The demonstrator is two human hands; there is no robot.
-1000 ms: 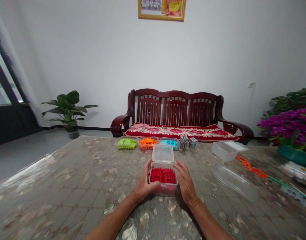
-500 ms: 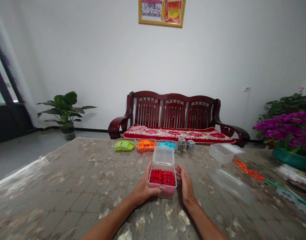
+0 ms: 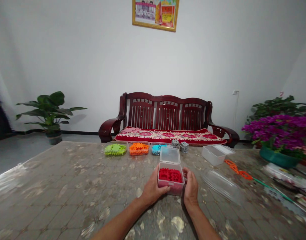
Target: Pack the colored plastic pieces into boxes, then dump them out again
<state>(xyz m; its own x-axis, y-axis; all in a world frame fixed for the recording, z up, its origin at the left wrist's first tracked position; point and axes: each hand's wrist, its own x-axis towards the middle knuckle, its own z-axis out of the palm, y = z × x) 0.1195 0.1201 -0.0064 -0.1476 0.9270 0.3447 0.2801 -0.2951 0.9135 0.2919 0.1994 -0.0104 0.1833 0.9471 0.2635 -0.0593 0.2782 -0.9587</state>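
A clear plastic box (image 3: 176,189) with its hinged lid (image 3: 170,155) raised holds red interlocking toy pieces (image 3: 170,175). My left hand (image 3: 153,187) grips the box from the left, its thumb across the front and its other fingers hidden along the side. At the right wall, my right hand (image 3: 191,186) has its fingers curled against the box. Behind the lid stands a container of blue pieces (image 3: 158,149). Orange pieces (image 3: 139,149) and lime-green pieces (image 3: 115,149) fill two more clear containers to its left.
Two grey gear-like stacks (image 3: 184,147) stand at the table's far edge. Rightward lie an open white box (image 3: 213,155), a clear lid (image 3: 221,185) and an orange-ended green stick (image 3: 245,175). Purple flowers (image 3: 278,131) fill the right side. A wooden bench (image 3: 168,111) stands beyond the table.
The view has turned slightly right. My right hand has closed in from beside the box to its right wall; my left hand keeps its grip.
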